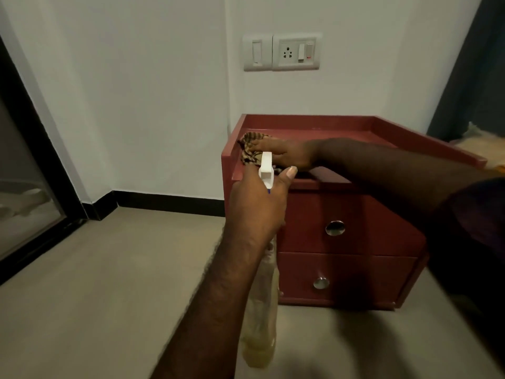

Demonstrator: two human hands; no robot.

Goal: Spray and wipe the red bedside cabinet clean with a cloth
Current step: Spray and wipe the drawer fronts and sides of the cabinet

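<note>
Pressing my flat right hand on the cloth atop the cabinet, left hand gripping the spray bottle, I risk wetting my knuckles, since its nozzle seems aimed there.

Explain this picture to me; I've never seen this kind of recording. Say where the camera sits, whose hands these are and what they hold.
No machine here: a person wears one wide-angle camera on the head, so you look down at their own arms. The left hand grips a spray bottle in front of the red bedside cabinet. The right hand reaches across and lies flat on a checked cloth, pressing it on the cabinet's top near its left edge. The cabinet has two drawers with round metal knobs. A socket and switch panel sits on the wall above.
</note>
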